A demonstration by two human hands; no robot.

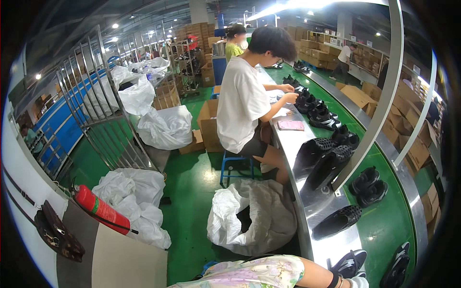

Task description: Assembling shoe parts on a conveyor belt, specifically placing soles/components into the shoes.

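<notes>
Reference item: the black sneaker with white trim [349, 265] at the near end of the steel worktop [343, 240]. Its long axis slants from near left to far right. The left hand [358, 282], in a white covering, is the nearer hand; the sneaker lies directly on its far side, slightly left. The two overlap in this view; whether they touch cannot be determined.

Left-hand state: the fingers fall below the lower edge of the view, so it cannot be told whether they are spread, curled or gripping. Right-hand state: outside the view; its distance from the sneaker cannot be given.

Adjacent items: a black perforated shoe [337, 222] rests farther along the worktop. Another dark sneaker [395, 269] stands to the right, on the green conveyor belt [384, 230].
</notes>
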